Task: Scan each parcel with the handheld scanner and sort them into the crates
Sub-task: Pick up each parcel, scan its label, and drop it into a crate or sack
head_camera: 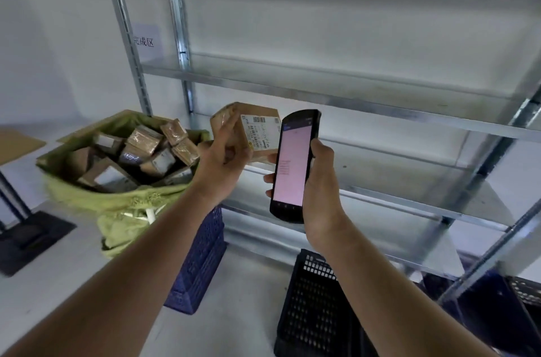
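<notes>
left hand grips a small cardboard parcel, its label turned to the camera, raised in front of the metal shelf | right hand holds the handheld scanner upright, screen lit pink, just right of the parcel | green sack with more parcels at left | blue crate and black crate on the floor below

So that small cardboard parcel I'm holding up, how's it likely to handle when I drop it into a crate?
The parcel is a squat cardboard box, so it should stay stiff and not roll. The left hand holds it up alone, so it is probably light. Its glossy tape could make it a little slippery.
</notes>
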Motion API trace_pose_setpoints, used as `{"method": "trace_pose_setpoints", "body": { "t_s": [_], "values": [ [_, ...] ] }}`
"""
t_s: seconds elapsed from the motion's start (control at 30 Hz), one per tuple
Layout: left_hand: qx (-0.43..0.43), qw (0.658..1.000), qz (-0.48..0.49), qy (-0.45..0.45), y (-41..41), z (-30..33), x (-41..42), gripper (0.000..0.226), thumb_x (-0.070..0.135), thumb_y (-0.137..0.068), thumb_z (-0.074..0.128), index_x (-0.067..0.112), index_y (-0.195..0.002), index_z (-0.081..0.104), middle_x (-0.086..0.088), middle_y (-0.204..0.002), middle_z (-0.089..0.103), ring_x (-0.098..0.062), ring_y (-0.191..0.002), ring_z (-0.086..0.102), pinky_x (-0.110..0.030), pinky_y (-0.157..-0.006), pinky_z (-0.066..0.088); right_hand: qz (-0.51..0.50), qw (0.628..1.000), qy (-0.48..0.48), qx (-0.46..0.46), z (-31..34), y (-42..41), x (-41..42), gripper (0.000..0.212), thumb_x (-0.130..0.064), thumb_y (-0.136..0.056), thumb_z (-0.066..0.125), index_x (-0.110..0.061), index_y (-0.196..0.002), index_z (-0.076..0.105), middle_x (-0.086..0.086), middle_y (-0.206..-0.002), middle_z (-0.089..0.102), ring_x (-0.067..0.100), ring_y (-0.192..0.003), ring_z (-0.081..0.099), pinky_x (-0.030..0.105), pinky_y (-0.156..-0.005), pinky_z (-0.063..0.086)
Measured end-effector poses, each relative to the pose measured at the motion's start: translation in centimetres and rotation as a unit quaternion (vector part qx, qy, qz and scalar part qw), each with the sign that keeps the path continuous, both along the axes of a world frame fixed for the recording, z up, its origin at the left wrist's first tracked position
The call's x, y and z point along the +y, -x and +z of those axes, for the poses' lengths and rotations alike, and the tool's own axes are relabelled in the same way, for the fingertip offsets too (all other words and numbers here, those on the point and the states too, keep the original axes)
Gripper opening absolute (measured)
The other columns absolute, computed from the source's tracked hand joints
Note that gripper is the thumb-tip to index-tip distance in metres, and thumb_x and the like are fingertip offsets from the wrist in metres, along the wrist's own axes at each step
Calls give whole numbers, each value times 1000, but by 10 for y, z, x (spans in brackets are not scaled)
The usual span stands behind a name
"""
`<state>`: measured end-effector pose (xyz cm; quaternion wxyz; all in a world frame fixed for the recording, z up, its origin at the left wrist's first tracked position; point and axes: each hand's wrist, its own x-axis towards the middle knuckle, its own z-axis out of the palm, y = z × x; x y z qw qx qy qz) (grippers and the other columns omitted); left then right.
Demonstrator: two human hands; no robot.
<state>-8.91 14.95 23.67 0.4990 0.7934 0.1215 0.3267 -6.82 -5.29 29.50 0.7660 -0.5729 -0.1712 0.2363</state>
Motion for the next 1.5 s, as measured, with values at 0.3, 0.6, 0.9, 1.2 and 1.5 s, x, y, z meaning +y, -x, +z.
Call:
{"method": "trace_pose_setpoints", "body": {
  "t_s": [0.3, 0.6, 0.9, 1.2, 1.5],
  "values": [
    [30, 998, 8, 53, -32, -32, 122, 76, 20, -103, 64, 61, -157, 30, 0, -137, 58, -22, -115, 69, -46, -104, 58, 22, 999, 46, 11, -22, -45, 125, 66, -63, -89, 35, -16, -120, 70, 18, -102, 73, 21, -76, 71, 32, -63, 56],
    [128, 988, 45, 70, -74, -89, 257, 76, 19, -104, 62, 60, -158, 27, -18, -163, 38, -28, -129, 59, -21, -84, 62, 39, 995, 64, 71, -71, -121, 259, 56, -44, -109, 31, -5, -117, 70, 18, -95, 72, 29, -74, 66, 24, -50, 49],
    [223, 964, 76, 123, -74, -127, 357, 74, 26, -104, 64, 66, -155, 28, -15, -166, 19, -27, -125, 49, -23, -77, 63, 60, 986, 114, 101, -109, -143, 377, 55, -55, -102, 38, -15, -126, 68, 18, -111, 78, 30, -81, 67, 30, -61, 51],
    [284, 946, 42, 149, -70, -177, 426, 89, 23, -100, 70, 48, -166, 15, 14, -135, 35, -10, -123, 42, -40, -107, 48, 27, 981, 146, 122, -147, -133, 457, 45, -48, -110, 31, -20, -119, 65, 17, -110, 77, 32, -87, 65, 28, -58, 47],
    [294, 934, 121, 165, -87, -186, 477, 82, 61, -90, 58, 71, -154, 9, -6, -152, 39, -31, -123, 55, -49, -100, 55, -19, 979, 152, 132, -168, -136, 484, 69, -63, -85, 39, -16, -128, 66, 19, -112, 75, 30, -84, 66, 36, -66, 51]
  ]
}}
